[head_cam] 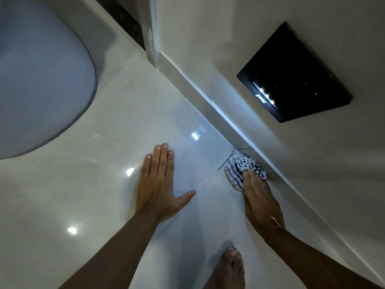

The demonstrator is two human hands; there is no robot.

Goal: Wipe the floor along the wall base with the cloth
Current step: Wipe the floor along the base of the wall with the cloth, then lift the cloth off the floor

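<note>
A crumpled blue-and-white striped cloth (239,166) lies on the glossy pale tiled floor (116,130), pressed right against the wall base (210,101) that runs diagonally from upper middle to lower right. My right hand (257,190) lies on top of the cloth, fingers bent over it and gripping it. My left hand (159,184) rests flat on the floor to the left of the cloth, fingers spread, holding nothing.
A large white rounded fixture (39,80) fills the upper left. A black glossy panel (295,74) is set in the wall above the base. A bare foot (231,265) stands on the floor at the bottom, between my arms.
</note>
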